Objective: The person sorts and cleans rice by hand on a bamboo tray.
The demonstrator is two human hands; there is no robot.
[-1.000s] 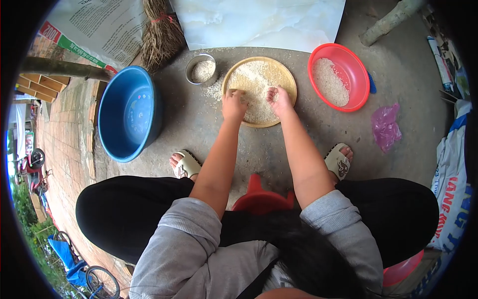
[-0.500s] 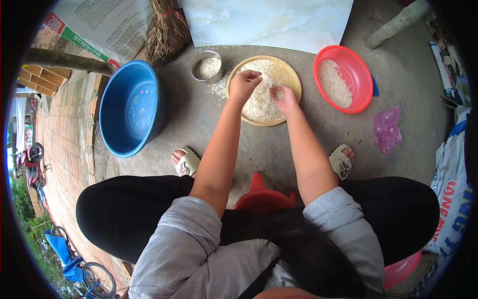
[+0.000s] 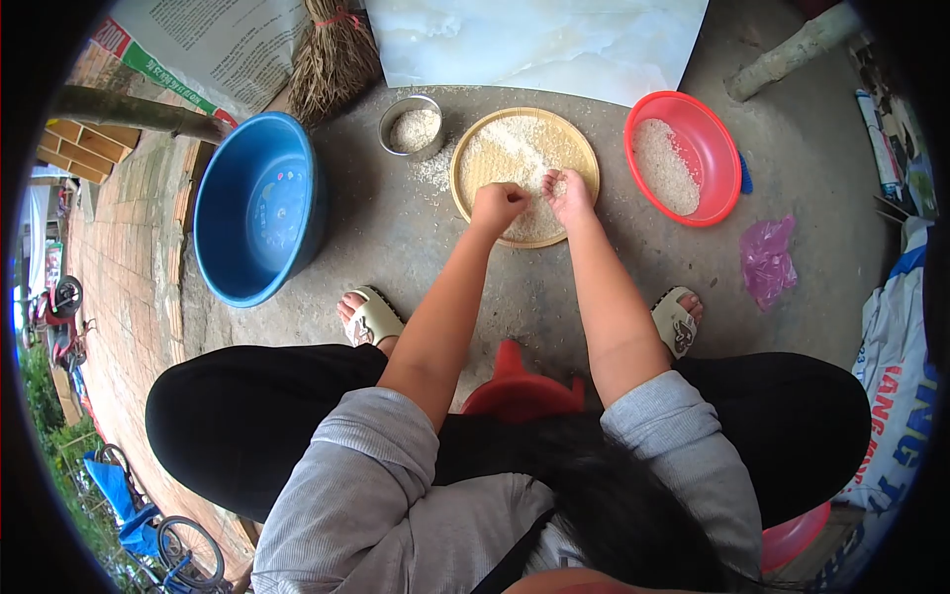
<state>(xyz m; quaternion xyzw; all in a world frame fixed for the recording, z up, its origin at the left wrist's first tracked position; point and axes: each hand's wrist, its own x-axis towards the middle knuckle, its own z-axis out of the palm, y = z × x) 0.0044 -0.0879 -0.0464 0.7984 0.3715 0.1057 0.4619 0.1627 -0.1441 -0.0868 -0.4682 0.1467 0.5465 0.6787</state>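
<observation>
A round woven tray (image 3: 458, 183) lies on the ground in front of me, with pale rice grains (image 3: 517, 137) spread over it. Over the tray's near left part is my left hand (image 3: 501, 208), its thumb and fingertips pinched together. What is between those fingertips is too small to make out. Just right of it, above the tray's right side, my right hand (image 3: 568, 198) is turned palm up with the fingers curled in, cupping a few pale grains. The two hands are close but apart.
Left of the tray stand a metal bowl of rice (image 3: 413, 147), with grains spilled beside it, and a large blue basin (image 3: 220, 213). On the right are a red basin (image 3: 714, 158) holding rice and a pink plastic bag (image 3: 768, 262). A straw broom (image 3: 332, 64) leans behind.
My left hand has moved down toward me, from over the tray's middle to its near side, fingers still pinched. My right hand stays almost in place, palm up.
</observation>
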